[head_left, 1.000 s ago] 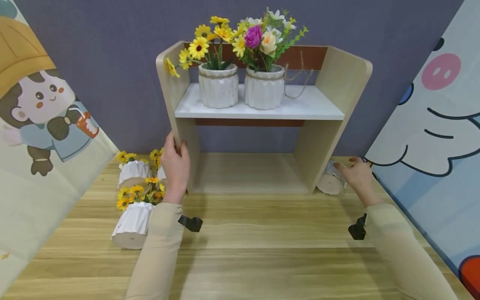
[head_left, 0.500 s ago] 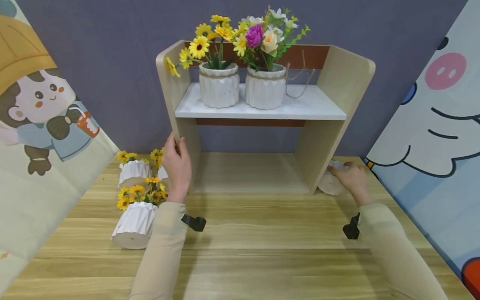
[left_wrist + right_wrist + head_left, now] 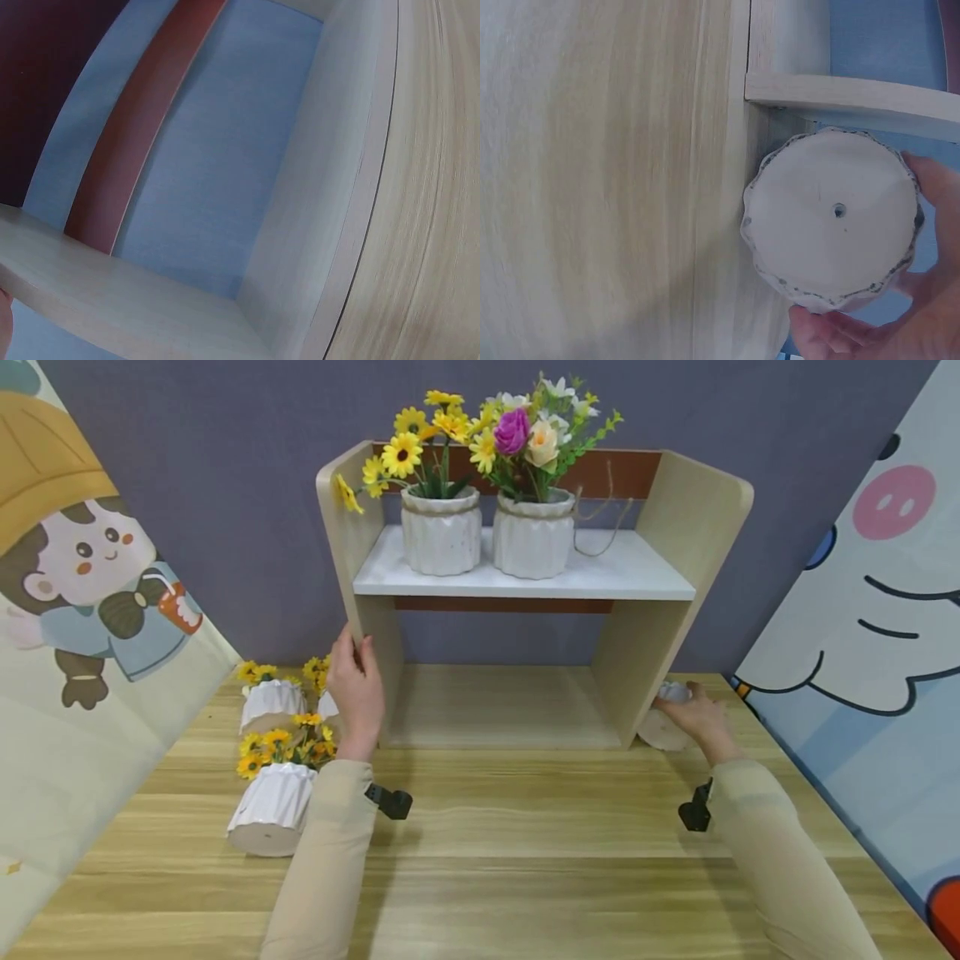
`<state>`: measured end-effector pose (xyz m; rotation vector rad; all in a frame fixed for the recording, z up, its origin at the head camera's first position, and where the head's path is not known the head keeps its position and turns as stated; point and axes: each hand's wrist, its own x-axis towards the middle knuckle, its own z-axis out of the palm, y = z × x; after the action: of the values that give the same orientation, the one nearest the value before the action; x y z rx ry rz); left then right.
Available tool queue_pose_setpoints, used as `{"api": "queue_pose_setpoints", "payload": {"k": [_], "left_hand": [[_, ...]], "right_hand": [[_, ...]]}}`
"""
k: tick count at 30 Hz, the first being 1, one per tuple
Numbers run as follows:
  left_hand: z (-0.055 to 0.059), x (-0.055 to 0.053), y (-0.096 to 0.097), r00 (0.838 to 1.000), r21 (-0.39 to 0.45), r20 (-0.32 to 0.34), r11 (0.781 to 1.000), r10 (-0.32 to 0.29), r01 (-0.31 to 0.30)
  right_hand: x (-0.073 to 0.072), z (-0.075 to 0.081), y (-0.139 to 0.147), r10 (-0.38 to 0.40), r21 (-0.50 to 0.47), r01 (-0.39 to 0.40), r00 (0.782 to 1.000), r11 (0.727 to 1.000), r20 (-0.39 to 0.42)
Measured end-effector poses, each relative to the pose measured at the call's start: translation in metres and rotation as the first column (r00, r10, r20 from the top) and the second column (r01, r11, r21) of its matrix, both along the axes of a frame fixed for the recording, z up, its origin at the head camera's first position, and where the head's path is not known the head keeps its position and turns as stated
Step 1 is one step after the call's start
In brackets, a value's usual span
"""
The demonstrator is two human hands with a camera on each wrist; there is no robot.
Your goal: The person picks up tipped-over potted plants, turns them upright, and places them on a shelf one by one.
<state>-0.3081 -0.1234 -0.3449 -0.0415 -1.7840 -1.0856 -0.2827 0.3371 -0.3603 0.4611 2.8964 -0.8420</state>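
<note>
A two-tier wooden shelf (image 3: 491, 706) stands against the wall. My left hand (image 3: 356, 697) holds the front edge of its left side panel; only a bit of a finger shows in the left wrist view. Right of the shelf, a white fluted flowerpot (image 3: 832, 217) lies on its side with its round base towards me. My right hand (image 3: 696, 714) grips this pot, thumb and fingers on opposite sides of its rim in the right wrist view. Whatever is in the pot's mouth is hidden. Two white flowerpots, one with yellow flowers (image 3: 442, 535) and one with mixed flowers (image 3: 534, 539), stand upright on the upper board.
Several white pots with yellow flowers, such as the front flowerpot (image 3: 272, 810), lie on their sides left of the shelf on the wooden table (image 3: 517, 860). A thin twine (image 3: 600, 543) hangs over the upper board. Printed panels flank the table.
My right hand has moved left and closed round the lying flowerpot beside the shelf. The left hand keeps its place on the shelf's side panel.
</note>
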Motion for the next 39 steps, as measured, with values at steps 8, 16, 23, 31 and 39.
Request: {"api": "queue_pose_setpoints", "payload": {"k": [8, 16, 23, 31, 39], "left_hand": [[0.0, 0.001, 0.0, 1.0, -0.025, 0.021, 1.0, -0.005, 0.006], [0.002, 0.004, -0.001, 0.998, -0.024, 0.043, 0.998, -0.049, 0.05], [0.003, 0.005, -0.003, 0.998, -0.043, 0.045, 0.998, -0.036, 0.038], [0.003, 0.004, -0.003, 0.999, -0.04, 0.04, 0.999, -0.025, 0.027], [0.002, 0.004, -0.004, 0.999, -0.048, 0.039, 0.999, -0.014, 0.016]], "right_hand": [[0.002, -0.007, 0.005, -0.043, -0.102, 0.035, 0.996, 0.994, -0.074], [0.013, -0.015, 0.012, -0.093, -0.244, 0.053, 0.983, 0.968, -0.158], [0.027, -0.019, 0.005, -0.083, -0.183, 0.033, 0.959, 0.983, -0.272], [0.039, -0.021, -0.004, -0.108, -0.149, 0.053, 0.916, 0.987, -0.386], [0.046, -0.022, -0.007, -0.108, -0.164, 0.033, 0.875, 0.986, -0.472]]}}
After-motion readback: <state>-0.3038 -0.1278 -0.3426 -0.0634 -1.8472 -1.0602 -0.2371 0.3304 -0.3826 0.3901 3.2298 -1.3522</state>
